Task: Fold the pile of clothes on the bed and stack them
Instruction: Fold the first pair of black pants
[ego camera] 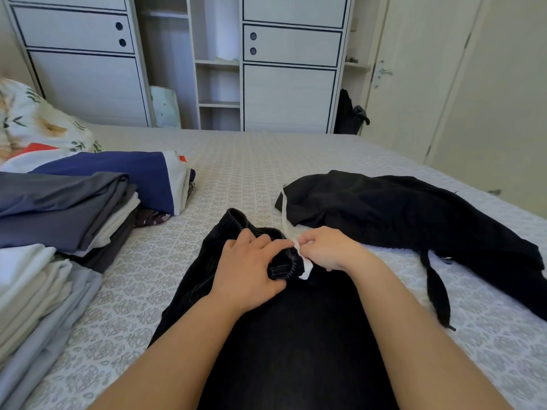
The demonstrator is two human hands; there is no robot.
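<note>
Nearest us, black trousers (296, 335) lie lengthwise on the bed (236, 173), waistband away from us. Our left hand (251, 270) curls over the elastic waistband (284, 261); our right hand (328, 247) pinches the white drawstring (285, 214) just beside it — the cord trails off toward a second black garment (399, 214) (unfolded) at right. At left sit folded stacks (59, 211) of grey, white and navy. Beyond stands a white wardrobe (290, 84). We can read no label or writing anywhere.
</note>
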